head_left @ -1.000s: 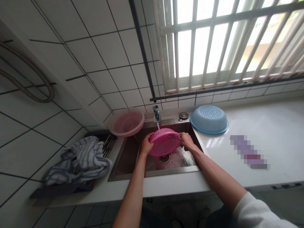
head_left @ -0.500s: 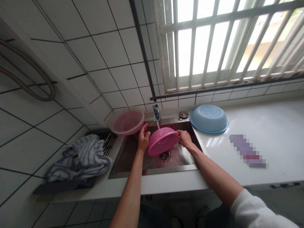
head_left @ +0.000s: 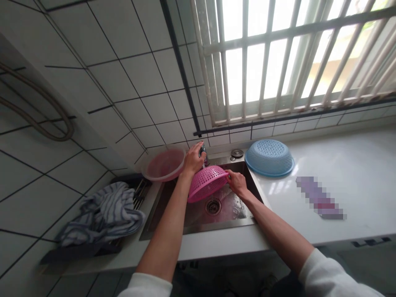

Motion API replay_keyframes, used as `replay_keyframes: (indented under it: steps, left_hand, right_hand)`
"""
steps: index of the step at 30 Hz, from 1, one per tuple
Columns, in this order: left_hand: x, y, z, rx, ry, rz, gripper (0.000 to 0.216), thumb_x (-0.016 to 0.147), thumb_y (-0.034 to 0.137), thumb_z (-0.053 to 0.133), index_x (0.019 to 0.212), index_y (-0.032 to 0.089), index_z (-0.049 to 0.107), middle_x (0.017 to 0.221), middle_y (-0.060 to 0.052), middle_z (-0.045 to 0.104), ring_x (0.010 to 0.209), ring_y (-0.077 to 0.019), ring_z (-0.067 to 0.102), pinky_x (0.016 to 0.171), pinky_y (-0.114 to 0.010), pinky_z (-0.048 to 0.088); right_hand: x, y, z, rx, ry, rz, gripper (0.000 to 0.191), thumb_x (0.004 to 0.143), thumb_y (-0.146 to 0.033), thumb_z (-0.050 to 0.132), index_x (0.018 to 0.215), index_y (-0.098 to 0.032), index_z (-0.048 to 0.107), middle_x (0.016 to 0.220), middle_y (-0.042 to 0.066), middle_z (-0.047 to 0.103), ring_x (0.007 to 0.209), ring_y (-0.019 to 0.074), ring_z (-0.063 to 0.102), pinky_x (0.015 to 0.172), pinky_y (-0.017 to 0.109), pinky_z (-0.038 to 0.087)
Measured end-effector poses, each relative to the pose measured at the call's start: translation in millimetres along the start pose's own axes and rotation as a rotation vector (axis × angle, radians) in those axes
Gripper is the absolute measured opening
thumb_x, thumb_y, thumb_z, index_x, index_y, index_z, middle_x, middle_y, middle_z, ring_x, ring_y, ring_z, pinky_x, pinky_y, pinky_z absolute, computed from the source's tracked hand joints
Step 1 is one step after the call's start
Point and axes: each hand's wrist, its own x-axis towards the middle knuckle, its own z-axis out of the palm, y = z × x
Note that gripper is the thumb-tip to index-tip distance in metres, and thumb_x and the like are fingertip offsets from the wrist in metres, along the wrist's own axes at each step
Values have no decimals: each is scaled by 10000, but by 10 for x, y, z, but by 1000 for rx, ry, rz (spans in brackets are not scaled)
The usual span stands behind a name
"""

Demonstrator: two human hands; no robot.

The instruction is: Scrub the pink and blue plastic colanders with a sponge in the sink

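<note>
My right hand point(head_left: 235, 182) grips the rim of a pink perforated colander point(head_left: 206, 182), held upside down and tilted over the steel sink point(head_left: 173, 218). My left hand point(head_left: 193, 158) has left the colander and is closed around the faucet point(head_left: 203, 149) at the back of the sink. No water stream shows under the tap. The sink's drain point(head_left: 213, 206) lies just below the colander, and the sink bottom is wet.
A translucent pink basin point(head_left: 163, 163) stands left of the faucet. A blue colander point(head_left: 269, 156) lies upside down on the white counter point(head_left: 340, 165) to the right. A striped towel point(head_left: 102, 212) covers a dark rack on the left. A barred window runs above.
My left hand let go of the colander's left rim and rose to the faucet. The water stream seen earlier is gone. The colander now hangs from my right hand alone, tilted down to the left.
</note>
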Motion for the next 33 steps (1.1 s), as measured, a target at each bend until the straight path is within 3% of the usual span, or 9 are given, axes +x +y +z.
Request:
replay_keyframes:
  steps: [4,7,10,13,19,23,27,30,33]
  left_hand:
    - [-79,12,15,9,-17,-36,435,939,243,526,1335,193,697,1436,-80,671,1399,-268,564,1256,-474,362]
    - [-235,48,-11,-19,-48,2,524,947,294,565,1465,218,586,1572,-72,550,1482,-259,473,1283,-460,313]
    - [-547,73,-46,-41,-18,30,633,958,419,609,1548,238,468,1675,-85,402,1556,-280,353,1302,-490,249]
    - [-996,11,-26,-75,33,-11,723,893,507,713,1529,255,479,1630,-104,455,1525,-301,400,1290,-485,274]
    - [-1545,-170,120,-306,-363,-262,1039,808,644,757,1649,271,273,1713,-145,305,1560,-354,339,1271,-528,291]
    - [-1484,-11,142,-287,-415,-227,1124,757,552,834,1666,303,223,1740,-103,249,1579,-349,299,1292,-506,252]
    - [-1403,86,310,-261,-317,-290,989,758,307,806,1630,327,340,1675,-70,405,1515,-327,421,1275,-485,295]
    - [-1399,-37,540,-395,-198,-453,793,751,222,738,1516,243,531,1582,-107,530,1456,-320,497,1255,-471,324]
    - [-1428,-216,701,-636,-108,-599,635,774,276,694,1400,193,625,1479,-126,619,1370,-304,572,1195,-451,400]
  right_hand:
    - [23,4,5,-11,4,31,414,1089,-457,399,1400,-326,638,1130,94,784,1014,231,737,890,293,482]
    - [36,39,7,-19,-1,42,400,1085,-450,408,1384,-336,647,1128,87,782,1020,231,734,875,291,480]
    - [43,104,3,-27,-39,71,379,1076,-447,422,1306,-316,694,1114,93,779,1012,231,730,852,284,476]
    - [55,160,12,-15,-69,81,363,1067,-442,431,1220,-292,724,1101,97,776,983,233,729,813,279,470]
    - [82,148,93,99,-72,48,321,1053,-413,468,1237,-308,709,1109,87,773,972,235,721,783,282,449]
    - [98,197,139,192,-53,69,317,1050,-403,468,1160,-259,727,1066,101,774,964,237,723,770,274,447]
    - [147,287,175,351,-5,141,270,1002,-301,537,1197,-227,707,1097,110,770,1037,244,720,850,287,478]
    - [174,258,200,517,69,230,408,917,-291,662,1314,-198,636,1136,119,759,1042,252,719,904,325,509]
    - [166,164,228,766,143,73,506,882,-364,714,1350,-210,596,1260,106,721,1092,230,694,954,337,524]
